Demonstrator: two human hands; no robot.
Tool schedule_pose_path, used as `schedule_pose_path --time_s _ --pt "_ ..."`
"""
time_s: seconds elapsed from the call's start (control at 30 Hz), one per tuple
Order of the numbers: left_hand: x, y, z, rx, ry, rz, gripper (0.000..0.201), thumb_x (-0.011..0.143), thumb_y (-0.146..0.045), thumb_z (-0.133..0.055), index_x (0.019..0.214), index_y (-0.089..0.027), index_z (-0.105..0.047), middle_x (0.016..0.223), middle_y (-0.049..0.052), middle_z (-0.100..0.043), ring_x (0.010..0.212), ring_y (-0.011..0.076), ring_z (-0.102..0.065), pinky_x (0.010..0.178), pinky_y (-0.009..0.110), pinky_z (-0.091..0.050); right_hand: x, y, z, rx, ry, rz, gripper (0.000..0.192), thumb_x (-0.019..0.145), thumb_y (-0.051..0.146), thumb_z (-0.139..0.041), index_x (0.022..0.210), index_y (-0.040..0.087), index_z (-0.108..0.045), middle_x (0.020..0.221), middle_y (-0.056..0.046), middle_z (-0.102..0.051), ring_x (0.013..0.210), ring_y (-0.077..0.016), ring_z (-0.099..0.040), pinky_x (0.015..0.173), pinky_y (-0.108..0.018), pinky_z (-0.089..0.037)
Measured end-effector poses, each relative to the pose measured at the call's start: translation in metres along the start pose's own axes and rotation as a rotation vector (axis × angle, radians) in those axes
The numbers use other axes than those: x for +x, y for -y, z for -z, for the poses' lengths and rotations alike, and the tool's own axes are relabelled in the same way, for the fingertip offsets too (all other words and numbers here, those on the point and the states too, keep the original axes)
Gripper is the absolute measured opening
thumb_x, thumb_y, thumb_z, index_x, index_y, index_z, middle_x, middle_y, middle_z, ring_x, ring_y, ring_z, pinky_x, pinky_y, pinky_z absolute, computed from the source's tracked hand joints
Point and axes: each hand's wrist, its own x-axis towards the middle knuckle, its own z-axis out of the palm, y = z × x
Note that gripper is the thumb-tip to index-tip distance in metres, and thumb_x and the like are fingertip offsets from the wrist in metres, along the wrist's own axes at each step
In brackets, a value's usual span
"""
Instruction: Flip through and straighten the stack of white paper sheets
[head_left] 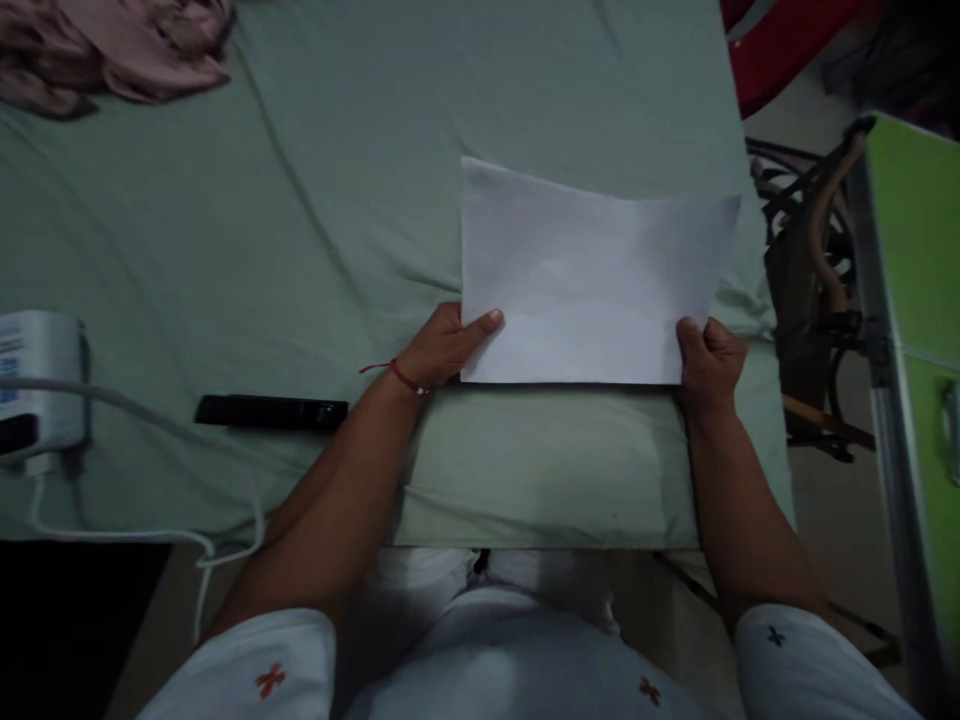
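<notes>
A blank white sheet of paper [577,280] is held up over the green cloth, its far edge bowed and its near edge almost straight. My left hand [450,340] pinches the sheet's lower left side, thumb on top and the other fingers mostly hidden beneath. On the lower right side, my right hand [711,365] grips the paper between its thumb and curled fingers. A red string bracelet [409,378] circles my left wrist.
Green cloth [225,250] covers the wide surface. Left of my arm lie a black oblong object [270,412] and a white box [45,380] with cables. Crumpled pink fabric [142,45] sits far left. A green-topped metal-edged piece [919,250] and red chair [787,50] stand right.
</notes>
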Motion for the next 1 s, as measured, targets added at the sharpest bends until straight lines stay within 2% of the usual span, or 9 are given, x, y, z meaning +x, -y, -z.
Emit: schedule_pose_path --time_s 0.2,0.6,0.8,0.9,1.0 --pt "0.001 0.004 -0.002 -0.039 0.009 -0.03 0.074 0.08 -0.081 -0.071 0.106 -0.012 -0.077 0.095 0.013 -0.078 0.086 0.0244 -0.072 0.069 0.03 -0.059 -0.001 0.003 -0.001 -0.005 0.001 -0.002 0.064 0.087 0.07 -0.073 0.061 0.023 -0.038 0.062 0.005 -0.028 0.058 -0.0096 -0.025 0.05 -0.026 -0.023" --pt "0.0 0.003 0.0 -0.027 0.0 0.024 0.072 0.081 -0.077 -0.072 0.108 -0.011 -0.077 0.092 0.013 -0.078 0.087 0.0254 -0.071 0.069 0.03 -0.058 -0.001 0.002 0.0 0.03 -0.008 -0.051 0.062 0.082 0.071 -0.075 0.061 0.023 -0.042 0.063 0.005 -0.032 0.06 -0.0106 -0.026 0.053 -0.027 -0.023" --pt "0.001 -0.001 -0.001 -0.016 0.008 0.034 0.076 0.079 -0.081 -0.07 0.105 -0.01 -0.077 0.092 0.013 -0.078 0.084 0.0256 -0.071 0.068 0.032 -0.059 -0.001 -0.005 -0.001 0.054 -0.004 -0.041 0.057 0.086 0.063 -0.076 0.062 0.022 -0.043 0.063 0.006 -0.032 0.059 -0.0093 -0.027 0.052 -0.026 -0.023" --pt "0.002 -0.003 -0.001 0.026 0.043 0.029 0.068 0.075 -0.074 -0.078 0.102 -0.011 -0.078 0.093 0.013 -0.078 0.086 0.0265 -0.072 0.069 0.033 -0.059 0.0 -0.005 -0.001 0.052 -0.011 -0.065 0.052 0.088 0.058 -0.074 0.064 0.022 -0.045 0.064 0.006 -0.035 0.059 -0.009 -0.029 0.053 -0.025 -0.024" --pt "0.004 -0.001 -0.001 0.074 0.066 0.032 0.057 0.07 -0.062 -0.086 0.097 -0.013 -0.078 0.091 0.011 -0.078 0.084 0.0263 -0.072 0.069 0.033 -0.059 0.002 0.008 0.005 -0.003 0.034 -0.053 0.047 0.09 0.054 -0.071 0.066 0.021 -0.047 0.064 0.006 -0.036 0.061 -0.0093 -0.03 0.055 -0.025 -0.025"
